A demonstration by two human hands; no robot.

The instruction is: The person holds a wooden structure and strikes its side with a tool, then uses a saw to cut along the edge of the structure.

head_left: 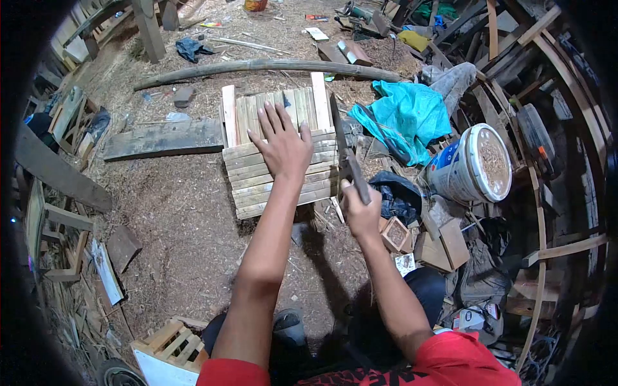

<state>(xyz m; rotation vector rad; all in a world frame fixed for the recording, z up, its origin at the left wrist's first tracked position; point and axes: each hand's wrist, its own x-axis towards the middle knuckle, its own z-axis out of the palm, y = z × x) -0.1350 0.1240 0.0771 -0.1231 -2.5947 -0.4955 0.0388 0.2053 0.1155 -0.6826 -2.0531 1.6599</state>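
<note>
My left hand (284, 145) lies flat with its fingers spread on a slatted wooden box (257, 183), across the edge between its top and near side. Two pale upright posts stick up at the box's far corners. My right hand (362, 209) is wrapped around the handle of a handsaw (345, 143). The saw's dark, narrow blade runs away from me along the right-hand side of the box, close against the slat ends. Much of the handle is hidden inside my fist.
A weathered plank (164, 139) lies left of the box, and a long pole (257, 65) crosses behind it. On the right are a teal tarp (412, 116), a white bucket (467, 164) of shavings and wood offcuts (444, 248). A slatted piece (174, 347) sits near my legs.
</note>
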